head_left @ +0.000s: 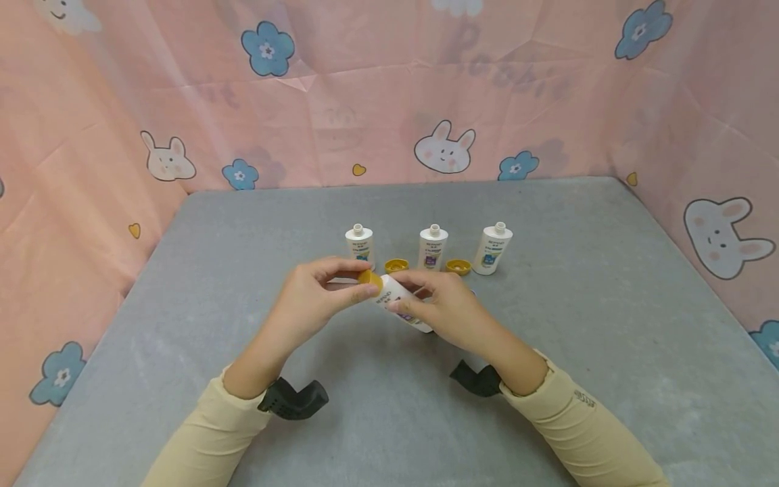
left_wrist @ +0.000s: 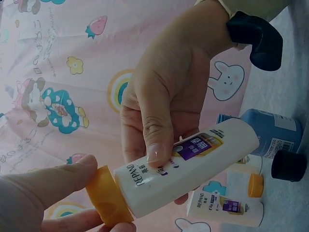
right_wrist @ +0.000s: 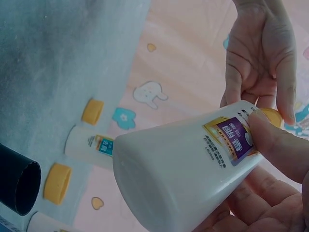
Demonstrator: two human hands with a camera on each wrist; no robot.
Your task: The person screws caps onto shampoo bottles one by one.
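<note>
A white bottle [head_left: 389,292] with a purple label [left_wrist: 194,146] is tilted between both hands over the table. My right hand [head_left: 458,308] grips its body, thumb across the front and fingers behind. At its upper end, my left hand [head_left: 313,291] pinches the yellow cap [left_wrist: 110,195] between thumb and fingers. In the left wrist view the cap sits at the end of the bottle, its rim right at the shoulder. The right wrist view shows the broad white base [right_wrist: 154,186] closest to the camera.
Beyond the hands stand three uncapped white bottles [head_left: 360,238], [head_left: 433,243], [head_left: 494,249]. Two yellow caps [head_left: 397,266], [head_left: 458,267] lie between them. A blue bottle [left_wrist: 275,130] and a black cap [left_wrist: 288,165] appear in the left wrist view. Patterned pink cloth [head_left: 341,122] borders the grey table [head_left: 182,325].
</note>
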